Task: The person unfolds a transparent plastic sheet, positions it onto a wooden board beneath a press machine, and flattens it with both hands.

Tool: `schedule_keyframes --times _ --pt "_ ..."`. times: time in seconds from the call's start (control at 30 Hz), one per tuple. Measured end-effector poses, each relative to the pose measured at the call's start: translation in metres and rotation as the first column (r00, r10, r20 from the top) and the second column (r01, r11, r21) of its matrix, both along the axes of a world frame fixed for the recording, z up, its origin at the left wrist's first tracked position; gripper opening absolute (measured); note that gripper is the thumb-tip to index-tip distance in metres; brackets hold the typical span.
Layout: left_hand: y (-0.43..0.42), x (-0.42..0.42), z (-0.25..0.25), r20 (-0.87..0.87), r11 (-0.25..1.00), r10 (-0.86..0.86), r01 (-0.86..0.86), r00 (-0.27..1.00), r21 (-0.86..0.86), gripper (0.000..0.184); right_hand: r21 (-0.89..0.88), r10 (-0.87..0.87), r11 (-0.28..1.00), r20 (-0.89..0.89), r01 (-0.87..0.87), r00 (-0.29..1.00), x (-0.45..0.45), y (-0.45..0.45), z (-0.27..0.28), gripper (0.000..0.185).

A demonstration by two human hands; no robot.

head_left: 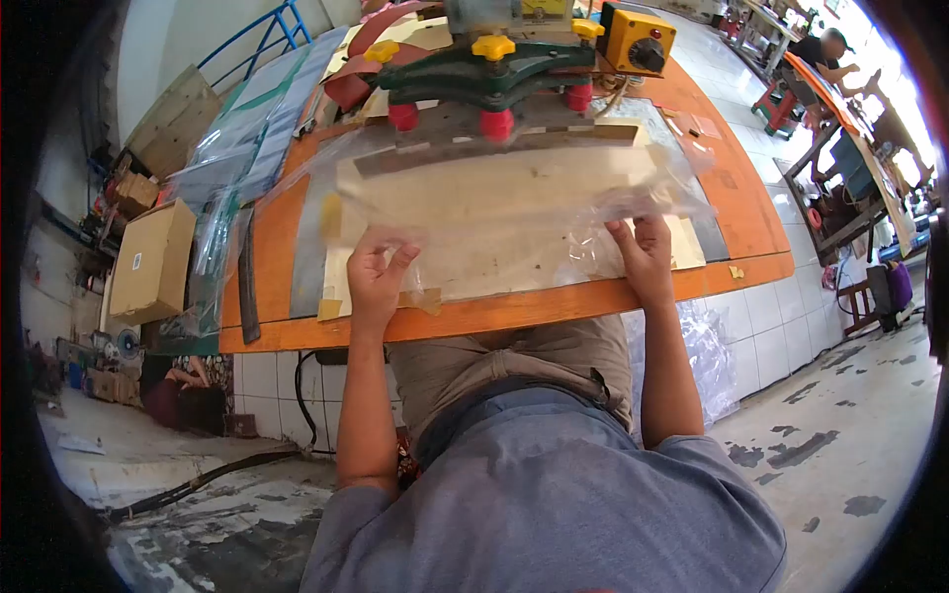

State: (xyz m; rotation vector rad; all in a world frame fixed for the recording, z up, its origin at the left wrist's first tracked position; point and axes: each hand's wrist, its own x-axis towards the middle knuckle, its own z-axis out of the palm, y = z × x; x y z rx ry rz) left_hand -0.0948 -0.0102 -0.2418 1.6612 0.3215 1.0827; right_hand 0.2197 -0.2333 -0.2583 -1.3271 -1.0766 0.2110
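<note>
Both hands grip the near edge of a clear plastic sheet (494, 198), which is partly smeared by motion. My left hand (378, 272) pinches it at the left, thumb against fingers. At the right, my right hand (645, 255) has the sheet between thumb and fingers. Beneath the sheet lies a pale yellowish board (484, 277) with bits of tape along its near edge. Just beyond stands a machine with a dark green frame (494, 79), yellow knobs (492, 47) and red feet (496, 125).
An orange tabletop (741, 208) carries the machine and a yellow control box (638, 42) with a black dial. More clear plastic (232, 148) is stacked at the left, near a cardboard box (153, 262). Other people sit at the far right and lower left.
</note>
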Motion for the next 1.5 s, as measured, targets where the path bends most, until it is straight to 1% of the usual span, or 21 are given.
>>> schedule_keyframes --times 0.07,0.17,0.23,0.33,0.37,0.4,0.47,0.53,0.6,0.63,0.77,0.83,0.9,0.93,1.03,1.07,1.13,1.23,1.37,1.43,1.5 --pt "0.004 -0.005 -0.004 -0.013 1.0 0.013 -0.013 1.0 -0.009 0.023 -0.013 -0.04 0.999 0.001 0.04 0.999 -0.002 -0.001 -0.001 0.031" --pt "0.012 -0.01 -0.016 -0.107 0.998 0.053 -0.049 0.993 0.047 0.011 -0.019 -0.056 0.998 0.046 0.057 0.997 -0.005 -0.002 0.008 0.034" --pt "0.01 -0.009 -0.017 -0.159 0.981 0.155 -0.133 0.975 0.141 0.009 -0.02 -0.067 0.997 0.03 0.068 0.997 -0.008 -0.002 0.014 0.034" --pt "0.01 -0.007 -0.019 -0.162 0.98 0.188 -0.174 0.969 0.095 0.01 -0.05 -0.094 0.993 0.21 0.107 0.973 0.0 -0.004 0.007 0.033" --pt "0.01 -0.008 -0.019 -0.162 0.98 0.186 -0.172 0.969 0.095 0.01 -0.057 -0.084 0.994 0.122 0.091 0.989 0.0 -0.005 0.002 0.029" --pt "0.008 -0.009 -0.013 -0.142 0.99 0.143 -0.141 0.979 0.027 0.011 -0.062 -0.073 0.995 0.033 0.075 0.997 -0.001 -0.005 0.002 0.025" --pt "0.004 -0.008 -0.006 -0.118 0.994 0.097 -0.103 0.988 -0.043 0.014 -0.011 -0.027 1.0 -0.027 0.027 0.999 -0.002 -0.002 0.001 0.022" --pt "0.0 -0.004 -0.003 0.117 0.99 -0.086 0.098 0.989 -0.1 0.021 0.041 0.014 0.999 -0.082 -0.011 0.997 -0.005 -0.001 0.004 0.019" --pt "-0.002 -0.004 0.006 0.09 0.992 -0.106 0.111 0.99 -0.061 0.023 0.073 0.072 0.995 -0.165 -0.06 0.984 -0.008 -0.001 0.008 0.019" --pt "-0.001 -0.004 0.01 0.061 0.993 -0.115 0.117 0.991 -0.021 0.025 0.073 0.066 0.996 -0.162 -0.054 0.985 -0.008 -0.001 0.009 0.019" --pt "0.002 0.001 0.012 0.11 0.982 -0.177 0.183 0.978 -0.047 0.025 0.089 0.109 0.991 -0.175 -0.095 0.979 -0.015 -0.003 0.017 0.027" --pt "0.003 -0.001 0.009 0.07 0.986 -0.148 0.153 0.986 -0.064 0.042 0.1 0.118 0.99 -0.184 -0.101 0.976 -0.017 -0.003 0.02 0.031" --pt "0.001 -0.001 0.008 0.07 0.985 -0.162 0.166 0.984 -0.048 0.035 0.176 0.159 0.975 -0.116 -0.137 0.981 -0.017 0.0 0.02 0.039" --pt "0.0 -0.001 0.009 0.069 0.983 -0.177 0.18 0.982 -0.033 0.029 0.178 0.161 0.974 -0.117 -0.139 0.98 -0.018 0.0 0.022 0.039" --pt "0.0 0.0 0.01 0.083 0.98 -0.2 0.198 0.976 0.023 0.03 0.13 0.138 0.984 -0.102 -0.124 0.985 -0.02 -0.003 0.025 0.036" --pt "0.001 -0.001 0.007 0.081 0.98 -0.199 0.198 0.977 0.023 0.03 0.128 0.127 0.986 -0.144 -0.109 0.981 -0.02 -0.004 0.022 0.033" --pt "0.004 -0.003 0.003 0.143 0.97 -0.226 0.236 0.964 -0.057 0.034 0.126 0.117 0.988 -0.187 -0.094 0.975 -0.017 -0.005 0.015 0.031" --pt "0.003 -0.002 0.004 0.18 0.97 -0.211 0.229 0.961 -0.083 0.036 0.144 0.134 0.984 -0.199 -0.107 0.971 -0.011 -0.005 0.007 0.026" --pt "0.008 -0.003 0.0 0.159 0.977 -0.21 0.214 0.965 -0.006 0.038 0.135 0.144 0.984 -0.2 -0.118 0.969 -0.011 -0.004 0.006 0.024" --pt "0.009 -0.003 0.001 0.087 0.987 -0.16 0.161 0.983 -0.008 0.033 0.143 0.143 0.983 -0.209 -0.114 0.967 -0.011 -0.004 0.006 0.023" --pt "0.004 -0.001 0.005 0.124 0.986 -0.165 0.168 0.978 -0.008 0.036 0.137 0.156 0.982 -0.197 -0.131 0.968 -0.012 -0.004 0.007 0.022"
